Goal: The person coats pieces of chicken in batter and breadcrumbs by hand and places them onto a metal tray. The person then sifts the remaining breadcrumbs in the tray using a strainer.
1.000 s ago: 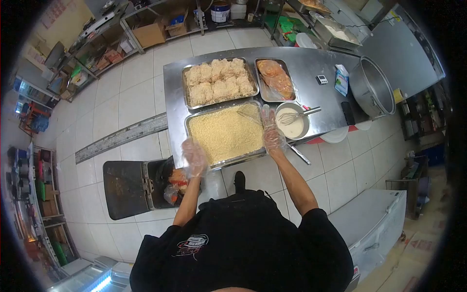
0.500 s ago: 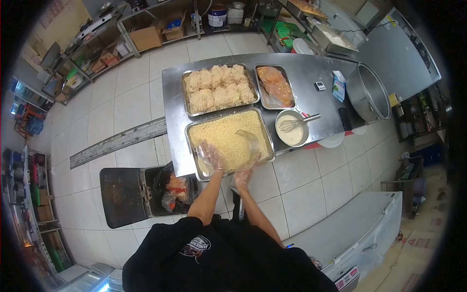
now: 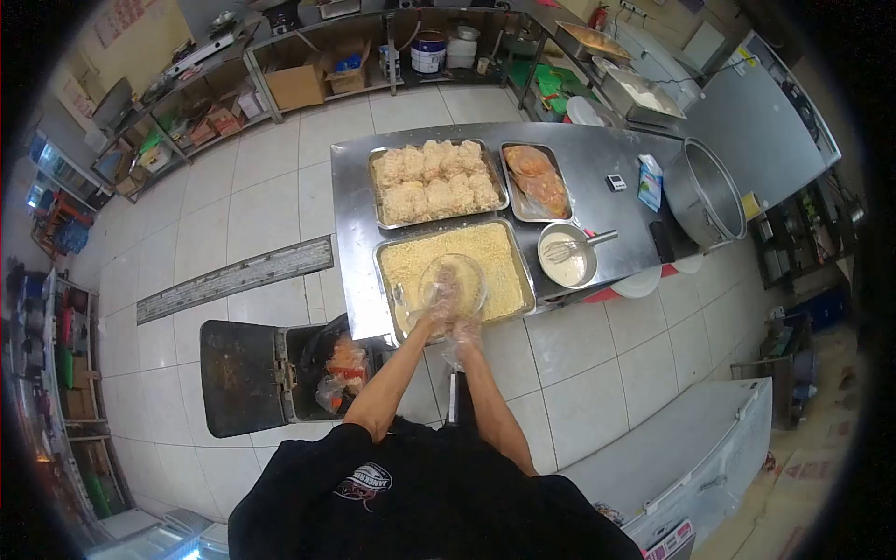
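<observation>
A steel tray (image 3: 384, 280) of yellowish breadcrumbs (image 3: 490, 252) lies at the near edge of the table. Over its near half is a round see-through bowl (image 3: 479, 276) with crumbs in it. My right hand (image 3: 464, 338), in a clear plastic glove, grips the bowl's near side. My left hand (image 3: 444, 297), gloved too, reaches into the bowl with its fingers stretched forward over the crumbs. Behind stands a tray of breaded pieces (image 3: 437, 177). Beside that, a smaller tray holds raw-looking orange meat (image 3: 537, 177) in plastic.
A bowl of pale batter (image 3: 566, 266) with a whisk (image 3: 593, 240) stands to the right. Beyond are a small timer (image 3: 615, 183), a blue-white packet (image 3: 650, 182) and a large metal pot (image 3: 707, 191). Below left, a bin (image 3: 241, 378) stands with its lid open.
The see-through bowl has gone from tilted at the right to more level near the tray's middle. My left hand has moved from the crumbs at the tray's left into the bowl.
</observation>
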A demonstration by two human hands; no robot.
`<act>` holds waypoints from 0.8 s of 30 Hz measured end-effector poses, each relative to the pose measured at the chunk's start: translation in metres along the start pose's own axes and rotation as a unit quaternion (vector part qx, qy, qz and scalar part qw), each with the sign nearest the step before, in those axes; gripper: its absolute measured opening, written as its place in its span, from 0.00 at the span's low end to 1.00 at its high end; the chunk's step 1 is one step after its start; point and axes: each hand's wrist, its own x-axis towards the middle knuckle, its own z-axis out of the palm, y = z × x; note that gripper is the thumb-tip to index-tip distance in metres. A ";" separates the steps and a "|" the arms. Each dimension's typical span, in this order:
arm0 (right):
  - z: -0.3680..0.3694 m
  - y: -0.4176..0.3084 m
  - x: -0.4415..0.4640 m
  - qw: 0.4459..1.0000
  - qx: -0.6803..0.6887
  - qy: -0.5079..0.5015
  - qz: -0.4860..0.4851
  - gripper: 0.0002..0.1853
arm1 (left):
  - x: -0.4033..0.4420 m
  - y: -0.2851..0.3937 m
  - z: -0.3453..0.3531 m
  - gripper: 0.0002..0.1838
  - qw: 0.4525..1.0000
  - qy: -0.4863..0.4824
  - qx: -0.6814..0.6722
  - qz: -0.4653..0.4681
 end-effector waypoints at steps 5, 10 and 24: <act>-0.046 0.024 0.019 0.983 0.178 -0.028 0.020 0.33 | 0.036 -0.002 -0.076 0.31 0.712 -0.085 -0.696 -0.033; -0.064 0.011 0.021 0.979 0.198 0.003 -0.047 0.21 | 0.028 -0.033 -0.086 0.29 0.490 -0.117 -0.864 -0.020; -0.081 0.121 0.100 0.980 -0.073 0.048 -0.180 0.26 | -0.050 0.043 -0.133 0.36 0.897 0.190 -0.377 -0.133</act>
